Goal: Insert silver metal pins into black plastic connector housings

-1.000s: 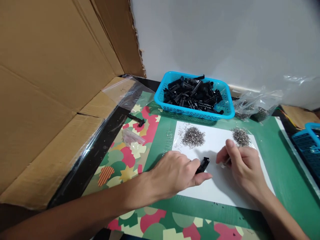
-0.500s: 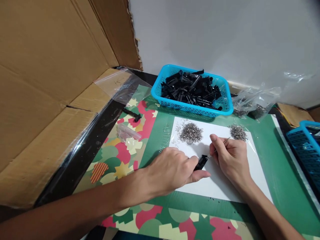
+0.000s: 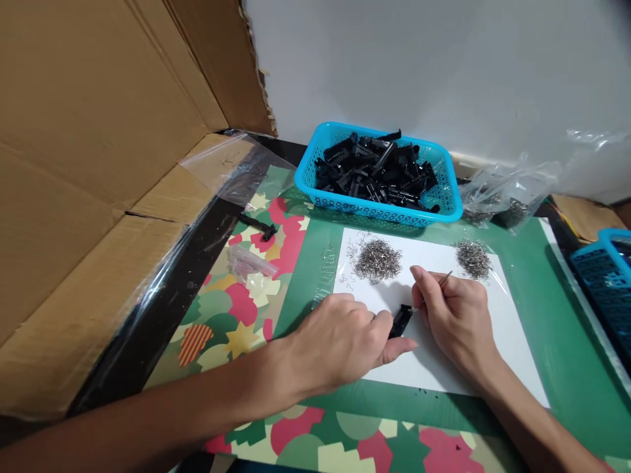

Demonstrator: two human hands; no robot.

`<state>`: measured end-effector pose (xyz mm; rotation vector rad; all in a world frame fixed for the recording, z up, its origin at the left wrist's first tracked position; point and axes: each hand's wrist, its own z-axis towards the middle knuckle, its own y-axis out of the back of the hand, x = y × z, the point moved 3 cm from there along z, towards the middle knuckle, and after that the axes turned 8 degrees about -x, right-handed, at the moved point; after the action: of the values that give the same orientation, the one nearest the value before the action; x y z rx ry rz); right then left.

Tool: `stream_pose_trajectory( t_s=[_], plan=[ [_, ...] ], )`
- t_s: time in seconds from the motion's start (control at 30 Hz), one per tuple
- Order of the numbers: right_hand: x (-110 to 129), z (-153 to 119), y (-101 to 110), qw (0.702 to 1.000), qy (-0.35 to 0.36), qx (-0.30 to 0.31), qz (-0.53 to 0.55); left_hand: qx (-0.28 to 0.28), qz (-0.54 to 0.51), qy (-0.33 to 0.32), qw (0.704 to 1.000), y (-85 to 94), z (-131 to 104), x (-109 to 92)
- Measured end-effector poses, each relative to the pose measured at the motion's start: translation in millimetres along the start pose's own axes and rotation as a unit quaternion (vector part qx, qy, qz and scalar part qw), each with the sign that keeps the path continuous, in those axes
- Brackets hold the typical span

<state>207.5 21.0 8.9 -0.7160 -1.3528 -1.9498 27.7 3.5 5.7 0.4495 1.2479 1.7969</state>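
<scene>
Just past the black piece (image 3: 402, 320) sits a silvery pile (image 3: 378, 259) — then a basket (image 3: 365, 207).

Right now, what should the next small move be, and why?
Probably ease the right hand slightly toward the upper end of the black part. The left hand grips that part above the white sheet, and the right fingertips, pinching a thin tool, are close beside that end. Whether tool and part touch is too small to tell.

Soft shadows on the white paper (image 3: 424, 369).
</scene>
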Motion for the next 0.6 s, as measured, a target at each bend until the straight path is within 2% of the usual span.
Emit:
stream_pose_trajectory(
  t_s=[0.2,0.33,0.47,0.6],
  plan=[
    [4.8,-2.4,-2.3,0.999,0.039,-0.026,-0.012,0.005,0.003,0.009,1.0,-1.4,-1.2,0.2],
    [6.8,-3.2,-5.5,0.996,0.074,-0.033,-0.023,0.035,-0.005,0.03,0.999,-0.6,-0.2,0.8],
    [6.9,0.0,-12.8,0.998,0.05,-0.03,-0.035,0.064,-0.018,0.059,0.996,1.4,1.4,1.8],
    [9.7,5.5,-19.3,0.999,0.007,-0.011,-0.052,0.057,-0.02,0.08,0.995,4.5,2.3,3.0]
  ],
)
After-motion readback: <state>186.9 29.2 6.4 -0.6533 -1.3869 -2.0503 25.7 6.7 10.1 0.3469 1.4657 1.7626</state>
